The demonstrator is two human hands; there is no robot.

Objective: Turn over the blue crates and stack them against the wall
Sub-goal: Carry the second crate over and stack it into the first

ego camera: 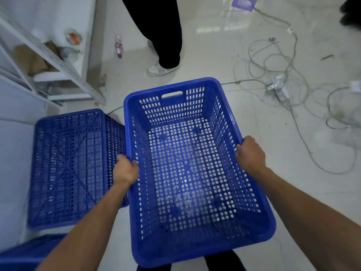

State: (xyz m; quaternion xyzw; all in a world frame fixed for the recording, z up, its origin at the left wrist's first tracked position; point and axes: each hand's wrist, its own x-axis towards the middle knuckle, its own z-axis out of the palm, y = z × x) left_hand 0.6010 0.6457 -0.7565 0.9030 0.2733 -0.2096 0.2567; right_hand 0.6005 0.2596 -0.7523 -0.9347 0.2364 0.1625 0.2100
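Observation:
I hold a blue perforated crate [187, 169] open side up in front of me, above the floor. My left hand [125, 170] grips its left long rim, and my right hand [251, 154] grips its right long rim. To the left, another blue crate [72, 167] lies upside down with its ribbed bottom facing up, close to the white wall [13, 153]. Part of a third blue crate [29, 251] shows at the bottom left corner.
A person in dark trousers [162, 30] stands just beyond the held crate. A white metal shelf rack [52, 61] stands at upper left, with a bottle [118, 46] on the floor near it. Tangled cables and a power strip [277, 87] sprawl over the tiled floor on the right.

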